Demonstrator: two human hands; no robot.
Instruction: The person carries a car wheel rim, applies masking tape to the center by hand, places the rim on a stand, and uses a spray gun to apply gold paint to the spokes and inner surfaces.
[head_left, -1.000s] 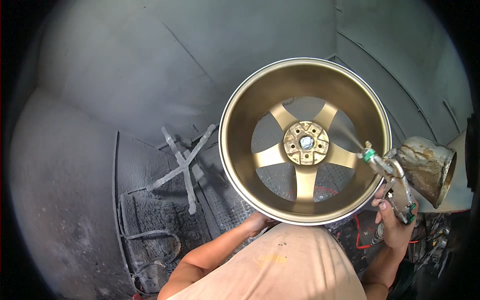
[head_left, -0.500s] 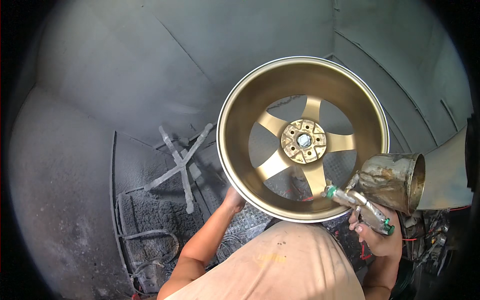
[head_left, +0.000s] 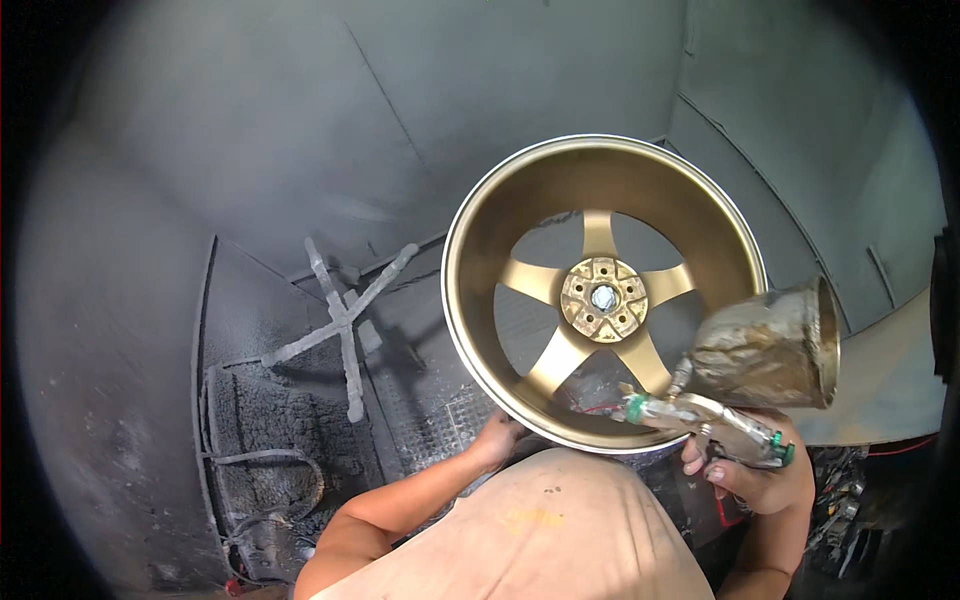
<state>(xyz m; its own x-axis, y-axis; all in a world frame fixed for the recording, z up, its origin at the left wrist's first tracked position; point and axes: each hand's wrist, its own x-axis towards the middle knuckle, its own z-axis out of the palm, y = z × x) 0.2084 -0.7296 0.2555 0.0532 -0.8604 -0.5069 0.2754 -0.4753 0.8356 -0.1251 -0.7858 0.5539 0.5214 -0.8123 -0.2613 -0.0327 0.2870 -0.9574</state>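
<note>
A gold five-spoke wheel rim (head_left: 545, 378) with a pale outer lip faces up in front of me, its bolt-holed hub at the middle. My left hand (head_left: 498, 440) is against the underside of its near-left edge; the lip hides the fingers. In my right hand (head_left: 752, 478), the fingers are wrapped round the handle of a spray gun (head_left: 715, 425) with green fittings. A metal paint cup (head_left: 765, 345), crusted with brown and grey, tilts off the top of the gun. The nozzle points left, over the near part of the rim.
Left of the wheel stands a grey, paint-coated cross-shaped stand (head_left: 343, 318). A hose (head_left: 265, 457) curves over rough dark matting (head_left: 260, 415). Grey sheet walls (head_left: 300, 130) curve around the far side and left. Tangled, paint-covered clutter (head_left: 838, 510) lies at the lower right.
The wheel's spokes sit at a different angle, so it has turned. My right hand has brought the spray gun slightly lower, its cup tipped more upward. My left hand has shifted right along the rim.
</note>
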